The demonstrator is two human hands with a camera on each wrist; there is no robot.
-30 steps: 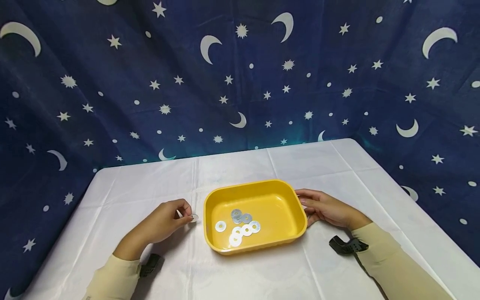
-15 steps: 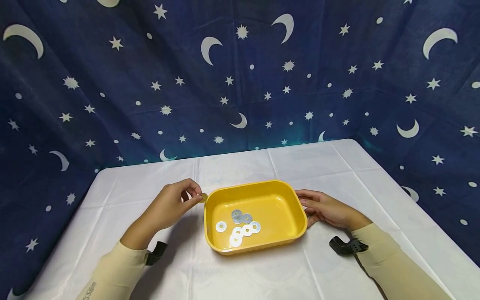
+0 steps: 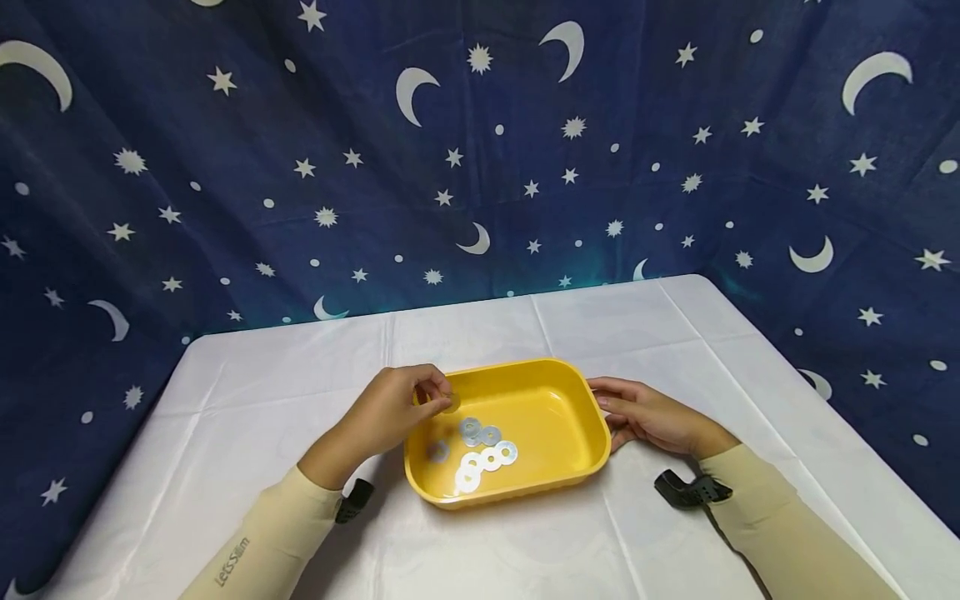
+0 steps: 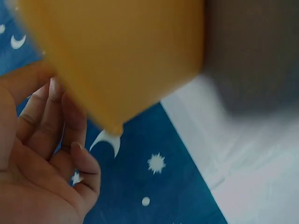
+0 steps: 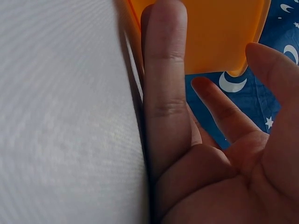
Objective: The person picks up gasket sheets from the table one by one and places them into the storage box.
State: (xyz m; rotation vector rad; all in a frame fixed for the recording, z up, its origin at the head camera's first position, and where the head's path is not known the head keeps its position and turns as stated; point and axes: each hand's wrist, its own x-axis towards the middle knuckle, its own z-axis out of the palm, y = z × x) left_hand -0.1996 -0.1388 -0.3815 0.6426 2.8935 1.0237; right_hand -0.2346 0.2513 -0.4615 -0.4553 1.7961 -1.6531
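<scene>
In the head view my left hand (image 3: 390, 410) pinches a flat washer (image 3: 453, 403) between thumb and fingertips, above the left end of a yellow plastic tray (image 3: 558, 462). Several silvery washers (image 3: 491, 436) lie on the tray's bottom, some overlapping. The left wrist view has the tray wall (image 4: 126, 51) close up beside the curled left fingers (image 4: 77, 116); the held washer is hidden there. At the tray's right end my right hand (image 3: 656, 417) touches the outside wall. Its fingers (image 5: 166, 84) are extended along the white cloth in the right wrist view, with the thumb near the rim.
A white cloth (image 3: 300, 383) with fold creases covers the table. Behind and at the sides hangs a dark blue curtain (image 3: 360, 242) with moons and stars. Each wrist carries a black strap mount (image 3: 686, 490).
My left hand has lifted a washer from the table left of the tray and carried it right, over the rim. My right hand has stayed at the tray's right end.
</scene>
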